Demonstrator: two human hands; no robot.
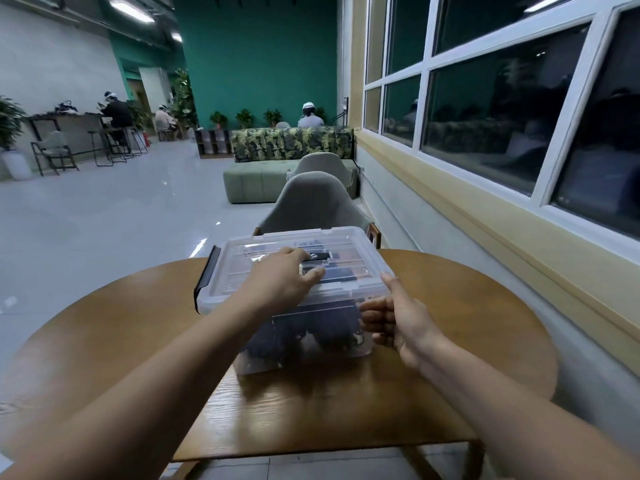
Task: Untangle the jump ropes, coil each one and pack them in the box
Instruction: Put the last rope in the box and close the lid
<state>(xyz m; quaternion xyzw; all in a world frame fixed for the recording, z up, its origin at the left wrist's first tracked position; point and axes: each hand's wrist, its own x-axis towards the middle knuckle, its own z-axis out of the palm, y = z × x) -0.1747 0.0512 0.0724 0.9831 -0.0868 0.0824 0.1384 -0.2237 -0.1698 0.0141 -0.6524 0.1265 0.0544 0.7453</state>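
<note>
Round brown wooden table (104, 323), seen from the near edge. A clear plastic storage box (256, 355) stands at its middle, closed by a clear ribbed plastic lid (263, 242). On the box's left end a black plastic latch (207, 275) stands angled away from the wall. The left hand (280, 282) lies palm down on the lid, fingers extended and flat, grasping nothing. Dark jump ropes (311, 330) are inside the box, visible as bundled shapes through the near wall; motion blur hides their detail. The right hand (398, 323) is at the box's near right corner, thumb raised beside the lid's rim and fingers partly curled against the wall; whether they grip the box cannot be told. A grey upholstered chair (313, 199) stands beyond the table. White-framed windows (502, 116) line the right wall.
</note>
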